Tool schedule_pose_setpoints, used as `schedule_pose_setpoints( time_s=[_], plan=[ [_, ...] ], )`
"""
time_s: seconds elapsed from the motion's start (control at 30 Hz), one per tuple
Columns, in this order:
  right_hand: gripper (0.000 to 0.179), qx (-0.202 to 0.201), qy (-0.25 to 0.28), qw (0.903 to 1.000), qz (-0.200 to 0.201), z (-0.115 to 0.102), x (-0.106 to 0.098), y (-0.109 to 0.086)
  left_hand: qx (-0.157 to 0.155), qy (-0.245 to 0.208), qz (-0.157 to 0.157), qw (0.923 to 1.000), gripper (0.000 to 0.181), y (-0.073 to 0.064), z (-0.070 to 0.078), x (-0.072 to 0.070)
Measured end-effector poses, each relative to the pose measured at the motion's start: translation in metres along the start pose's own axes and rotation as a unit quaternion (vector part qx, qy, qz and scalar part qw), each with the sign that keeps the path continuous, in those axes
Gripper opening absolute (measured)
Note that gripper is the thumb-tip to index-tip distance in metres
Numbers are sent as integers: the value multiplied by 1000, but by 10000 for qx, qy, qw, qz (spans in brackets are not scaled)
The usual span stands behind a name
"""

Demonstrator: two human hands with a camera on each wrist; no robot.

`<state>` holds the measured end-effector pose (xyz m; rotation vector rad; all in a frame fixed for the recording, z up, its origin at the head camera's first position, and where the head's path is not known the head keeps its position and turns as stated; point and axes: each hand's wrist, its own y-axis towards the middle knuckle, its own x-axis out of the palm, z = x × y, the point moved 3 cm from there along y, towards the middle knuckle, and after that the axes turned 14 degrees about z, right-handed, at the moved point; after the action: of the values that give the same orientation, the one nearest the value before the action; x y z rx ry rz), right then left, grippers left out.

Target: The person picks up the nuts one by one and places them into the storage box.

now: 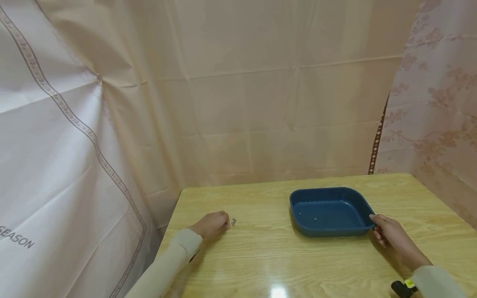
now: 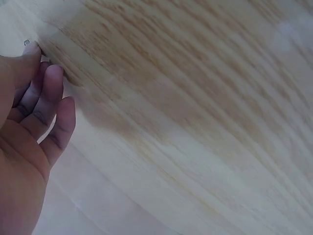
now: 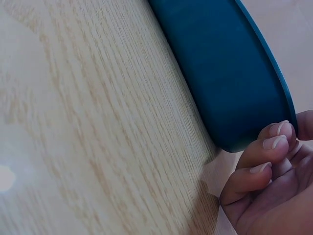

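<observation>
A dark blue rectangular plastic tub [image 1: 329,231] stands on the right half of the table, two small metal nuts [image 1: 315,219] lying on its floor. My right hand [image 1: 393,238] grips its near right corner; in the right wrist view the thumb is at the rim and curled fingers [image 3: 261,152] press the outer wall. On the left, my left hand [image 1: 211,224] rests low at the tabletop beside a few small metal nuts [image 1: 234,222]. One nut [image 2: 27,43] shows just past the left thumb tip in the left wrist view; whether the fingers pinch anything is hidden.
The wood-grain table [image 1: 246,265] ends at a beige curtain [image 1: 238,103] behind and patterned cloth on both sides. A black object with a yellow patch [image 1: 404,287] sits by the right sleeve at the lower edge.
</observation>
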<state>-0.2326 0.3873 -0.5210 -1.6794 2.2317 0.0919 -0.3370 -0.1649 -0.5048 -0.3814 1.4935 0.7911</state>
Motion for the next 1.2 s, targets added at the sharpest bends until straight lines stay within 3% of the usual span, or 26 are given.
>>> schedule_pose_setpoints(
  time_s=[0.37,0.77,1.2],
  plan=[
    [45,-46,-34,10000,-37,1,-1,2,247,166,281,9992,9,-3,1,-1],
    [43,1,-132,9999,-40,3,-1,4,357,83,843,9958,11,1,2,-7],
    [44,-36,-117,9999,-28,-1,0,0,427,250,844,9952,5,5,6,-5]
  ],
)
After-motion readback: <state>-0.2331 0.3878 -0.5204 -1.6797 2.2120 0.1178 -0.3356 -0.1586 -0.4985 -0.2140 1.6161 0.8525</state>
